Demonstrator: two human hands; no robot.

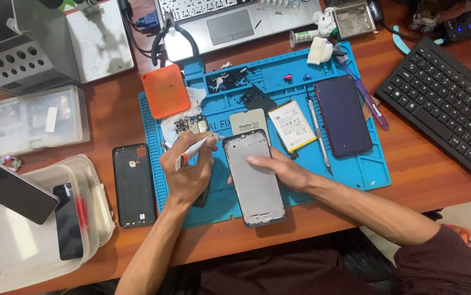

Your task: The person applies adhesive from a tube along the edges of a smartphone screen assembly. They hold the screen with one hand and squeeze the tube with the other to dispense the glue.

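- Our left hand (pixel 187 173) pinches a small white glue tube (pixel 194 151) with an orange band, its nozzle pointing at the top left corner of the phone frame (pixel 254 177).
- Our right hand (pixel 282 170) lies flat on the grey frame, fingers spread and pressing it against the blue repair mat (pixel 369 172); it grips nothing.
- The frame sits near the front edge of the mat, upright along its length, its lower end reaching just over the mat's edge onto the table (pixel 426 169).
- We judge the phone already fully stripped: the battery (pixel 291 125) lies apart just beyond the frame, the dark screen panel (pixel 343 116) further right, and a small circuit board (pixel 190 127) rests on white tissue near the tube.
- A black back cover (pixel 133 184) lies off the mat to the left, well apart from the frame.
- We cannot tell whether any glue bead lies on the frame's border yet; no line of it shows from here.
- So gluing looks at or near its start, at the top corner, with most of the rim seemingly still to cover.
- By our reckoning, refitting the screen, battery, board and back cover all remains undone.
- A metal tool (pixel 318 134) lies between battery and screen, unused.
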